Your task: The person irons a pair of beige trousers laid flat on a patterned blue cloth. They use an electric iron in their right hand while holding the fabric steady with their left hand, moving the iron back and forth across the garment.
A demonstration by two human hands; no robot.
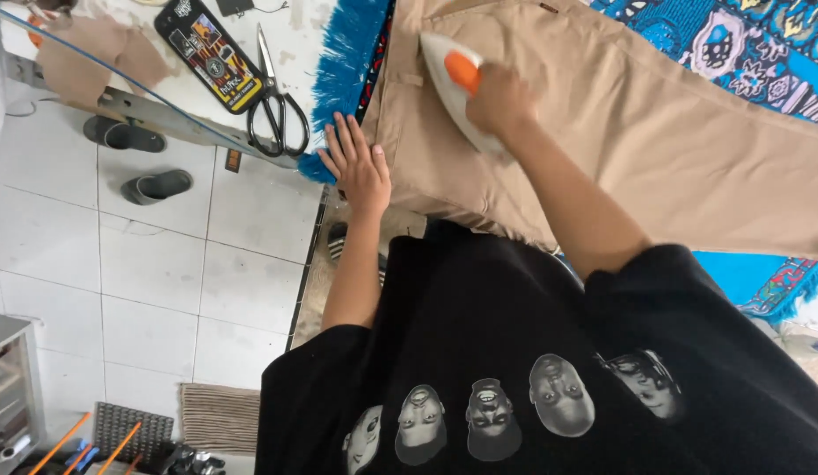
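Tan trousers [655, 132] lie spread over a blue patterned cloth [734, 44] on a table. My right hand [499, 101] grips the orange handle of a white iron [453, 84] that rests on the trousers near the waistband. My left hand [358, 167] lies flat with fingers spread at the left edge of the trousers, beside the blue fringe [343, 70] of the cloth.
Black-handled scissors [275, 97] and a dark phone with stickers [209, 53] lie on the white surface to the left. Brown fabric scraps [92, 57] sit further left. Two grey slippers [141, 163] are on the white tiled floor. A thin blue cord [119, 75] crosses the upper left.
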